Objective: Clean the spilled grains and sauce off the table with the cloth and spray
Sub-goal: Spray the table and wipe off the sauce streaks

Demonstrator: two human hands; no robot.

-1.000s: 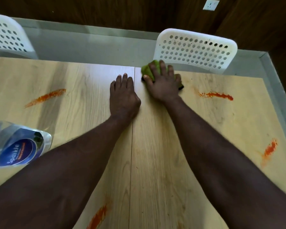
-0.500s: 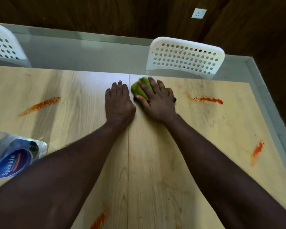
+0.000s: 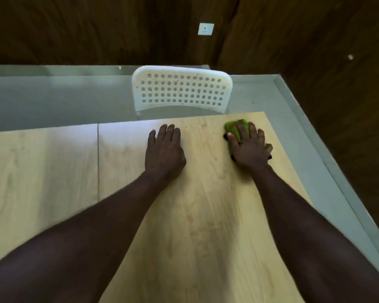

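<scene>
The open right hand (image 3: 248,149) is pressing the cloth (image 3: 232,127) flat on the desk (image 3: 206,215) to wipe, while the left hand (image 3: 164,149), also open, is leaning there for support.

Dim pic w/ glare on table (image 3: 123,130) far edge, soft motion blur, wide-angle bend at edges.
</scene>
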